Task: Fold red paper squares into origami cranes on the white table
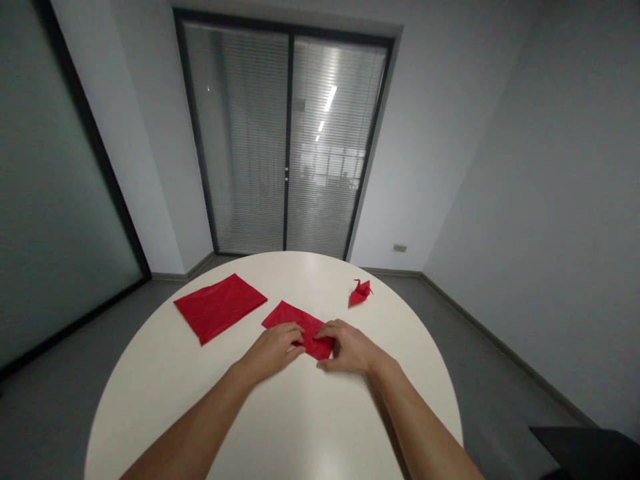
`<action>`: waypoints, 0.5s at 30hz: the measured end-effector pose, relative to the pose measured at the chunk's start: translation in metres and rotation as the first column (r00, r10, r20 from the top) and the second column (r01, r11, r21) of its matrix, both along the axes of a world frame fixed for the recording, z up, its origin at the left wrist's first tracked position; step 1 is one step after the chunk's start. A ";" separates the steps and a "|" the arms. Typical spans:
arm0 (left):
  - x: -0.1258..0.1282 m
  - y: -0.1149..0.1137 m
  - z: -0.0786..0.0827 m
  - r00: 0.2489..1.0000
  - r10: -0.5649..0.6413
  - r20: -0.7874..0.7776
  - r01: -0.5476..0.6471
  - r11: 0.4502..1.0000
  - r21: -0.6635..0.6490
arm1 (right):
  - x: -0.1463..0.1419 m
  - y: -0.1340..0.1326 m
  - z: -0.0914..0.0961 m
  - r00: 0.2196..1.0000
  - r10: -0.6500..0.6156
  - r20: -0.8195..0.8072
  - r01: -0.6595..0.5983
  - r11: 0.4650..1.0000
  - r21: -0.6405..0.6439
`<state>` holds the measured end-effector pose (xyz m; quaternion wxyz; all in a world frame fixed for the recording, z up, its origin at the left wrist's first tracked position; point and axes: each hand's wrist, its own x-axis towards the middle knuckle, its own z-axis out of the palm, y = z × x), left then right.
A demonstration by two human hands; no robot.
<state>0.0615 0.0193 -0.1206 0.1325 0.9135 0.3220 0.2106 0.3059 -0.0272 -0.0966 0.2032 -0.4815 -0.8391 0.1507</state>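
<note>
Pressing a folded red sheet (295, 319) onto a round white table (300, 427), the left hand (274, 351) lies flat and open, gripping nothing, while the right hand (351, 350) pinches the sheet's near corner. Left of the sheet lies a red paper stack (220, 307); beyond it to the right stands a red paper crane (360, 292).

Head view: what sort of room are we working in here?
Probably a small office meeting room: a round white table, dark-framed, blind-covered glass doors behind it, and bare grey walls. The left hand and right hand rest on folded red paper on that table.
</note>
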 end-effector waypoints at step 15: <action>-0.001 0.002 -0.004 0.999 -0.051 0.019 0.051 0.999 -0.008 | 0.003 0.002 -0.005 0.996 0.002 -0.086 -0.009 0.997 -0.071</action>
